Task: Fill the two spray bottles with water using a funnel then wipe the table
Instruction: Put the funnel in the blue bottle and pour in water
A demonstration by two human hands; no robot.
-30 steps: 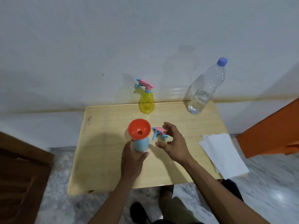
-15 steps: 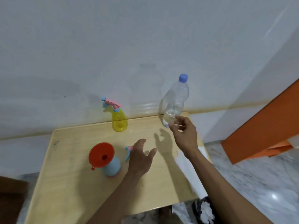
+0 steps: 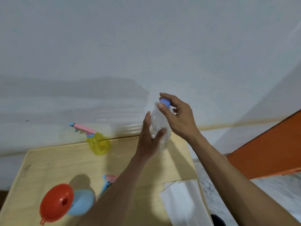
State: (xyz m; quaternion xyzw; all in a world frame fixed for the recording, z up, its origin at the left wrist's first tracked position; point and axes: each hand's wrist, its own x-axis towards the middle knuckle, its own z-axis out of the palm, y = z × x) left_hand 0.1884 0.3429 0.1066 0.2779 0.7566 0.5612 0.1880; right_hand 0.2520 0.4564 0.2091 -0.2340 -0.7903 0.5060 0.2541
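Observation:
A clear water bottle (image 3: 160, 126) is held up over the far right of the wooden table (image 3: 68, 162). My left hand (image 3: 149, 141) grips its body from the left. My right hand (image 3: 178, 116) has its fingers closed around the bottle's blue cap (image 3: 164, 102). A blue spray bottle (image 3: 82, 202) stands at the near left with a red funnel (image 3: 56, 202) in its neck. Its pink and blue spray head (image 3: 108, 181) lies loose on the table beside it, partly hidden by my left forearm. A yellow spray bottle (image 3: 99, 144) with its spray head on stands at the back edge.
A white folded cloth (image 3: 182, 203) lies on the table's near right corner. A white wall stands right behind the table. An orange panel (image 3: 267, 149) rises to the right, over marble floor.
Both hands have closed on the water bottle and lifted it off the table. My left hand moved from near the blue bottle to it; my right went from its base to the cap.

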